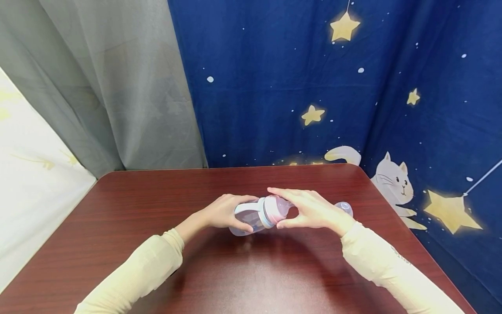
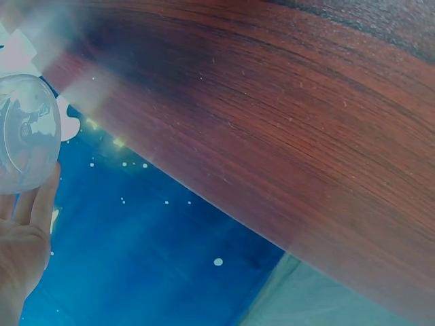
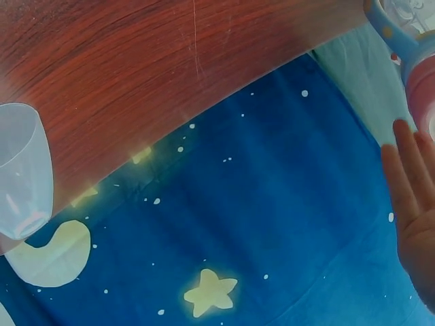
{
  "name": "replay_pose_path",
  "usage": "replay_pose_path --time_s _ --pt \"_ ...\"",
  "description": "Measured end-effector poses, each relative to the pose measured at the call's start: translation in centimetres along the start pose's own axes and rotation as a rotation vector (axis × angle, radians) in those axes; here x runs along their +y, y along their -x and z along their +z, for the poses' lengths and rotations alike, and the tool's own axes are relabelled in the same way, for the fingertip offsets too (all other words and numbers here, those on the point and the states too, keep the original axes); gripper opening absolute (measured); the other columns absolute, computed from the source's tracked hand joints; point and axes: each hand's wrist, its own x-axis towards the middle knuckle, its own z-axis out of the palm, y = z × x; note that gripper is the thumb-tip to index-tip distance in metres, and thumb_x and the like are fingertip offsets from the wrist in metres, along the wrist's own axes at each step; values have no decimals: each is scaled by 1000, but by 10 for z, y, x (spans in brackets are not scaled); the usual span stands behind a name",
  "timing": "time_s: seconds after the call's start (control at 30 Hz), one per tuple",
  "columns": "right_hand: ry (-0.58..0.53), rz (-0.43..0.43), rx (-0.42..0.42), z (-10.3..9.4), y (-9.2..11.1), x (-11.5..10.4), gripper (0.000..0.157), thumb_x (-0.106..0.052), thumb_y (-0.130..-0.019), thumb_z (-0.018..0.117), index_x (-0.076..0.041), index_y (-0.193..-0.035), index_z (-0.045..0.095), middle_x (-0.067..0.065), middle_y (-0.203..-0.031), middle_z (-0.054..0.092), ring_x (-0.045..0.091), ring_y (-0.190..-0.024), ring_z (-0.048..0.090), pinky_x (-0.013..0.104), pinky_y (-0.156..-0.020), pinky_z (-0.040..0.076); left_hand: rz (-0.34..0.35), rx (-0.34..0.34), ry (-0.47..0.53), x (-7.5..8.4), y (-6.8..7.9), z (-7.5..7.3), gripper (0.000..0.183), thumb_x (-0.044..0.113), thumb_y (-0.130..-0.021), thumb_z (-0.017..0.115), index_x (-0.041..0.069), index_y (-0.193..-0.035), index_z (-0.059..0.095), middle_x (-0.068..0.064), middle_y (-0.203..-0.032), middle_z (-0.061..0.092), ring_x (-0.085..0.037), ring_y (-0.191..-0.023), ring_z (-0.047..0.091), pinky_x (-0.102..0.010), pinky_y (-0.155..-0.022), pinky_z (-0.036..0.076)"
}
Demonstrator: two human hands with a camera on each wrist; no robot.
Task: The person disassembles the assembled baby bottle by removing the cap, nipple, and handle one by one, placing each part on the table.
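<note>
A clear baby bottle (image 1: 249,218) with pale blue side handles, a pink collar (image 1: 273,208) and a clear nipple lies tilted in front of the person, its top toward the right. The left hand (image 1: 222,213) grips the bottle's body, thumb on the near side; the left wrist view shows the bottle's round base (image 2: 30,136) above the palm. Around the collar end, the right hand (image 1: 313,209) spreads its fingers along the far side, with the thumb at the collar's near edge. Those fingers (image 3: 408,170) look straight in the right wrist view, tips beside the collar.
A translucent cap (image 1: 345,208) stands on the table behind the right wrist, and shows as a cup shape at the left of the right wrist view. The dark red wooden table (image 1: 157,192) backs onto a grey curtain (image 1: 145,87) and a blue star-patterned curtain (image 1: 266,100).
</note>
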Motion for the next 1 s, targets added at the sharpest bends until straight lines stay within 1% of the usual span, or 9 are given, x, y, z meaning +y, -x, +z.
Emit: replay_pose_path --time_s 0.2,0.3,0.5,0.7,0.87,1.0 --pt "29 110 41 -3 0 -3 74 -66 -70 54 -36 -134 34 -8 -124 48 6 -103 49 34 -77 42 -8 -1 25 0 1 0 76 60 -62 67 14 -121 51 8 -97 59 -3 -76 52 -22 -64 43" --pt "36 130 40 -3 0 -3 73 -67 -70 53 -34 -133 37 -8 -121 50 7 -102 50 36 -76 42 -10 -2 21 0 1 0 77 61 -62 67 15 -121 51 9 -97 59 -2 -76 52 -21 -64 43" --pt "41 147 14 1 0 -2 72 -70 -68 51 -34 -130 41 -9 -114 55 6 -99 51 35 -74 42 -9 -2 4 0 0 0 77 62 -62 66 15 -121 51 10 -96 59 -1 -76 52 -20 -63 42" --pt "67 152 13 4 -1 -2 74 -73 -66 49 -36 -129 41 -11 -114 55 5 -99 51 34 -73 42 5 4 -10 1 0 0 76 61 -62 67 15 -121 52 10 -96 59 -2 -75 52 -21 -63 42" --pt "73 143 17 4 -2 -4 73 -73 -67 49 -34 -129 42 -12 -109 57 4 -88 54 29 -65 42 8 7 -13 1 -1 0 76 61 -62 67 15 -121 52 10 -96 59 -2 -75 52 -21 -63 42" --pt "73 139 11 4 -3 -5 71 -72 -68 49 -34 -127 44 -12 -104 59 2 -80 53 25 -61 41 6 3 -13 1 -2 1 76 61 -61 67 16 -121 52 11 -97 59 -1 -76 51 -20 -64 42"
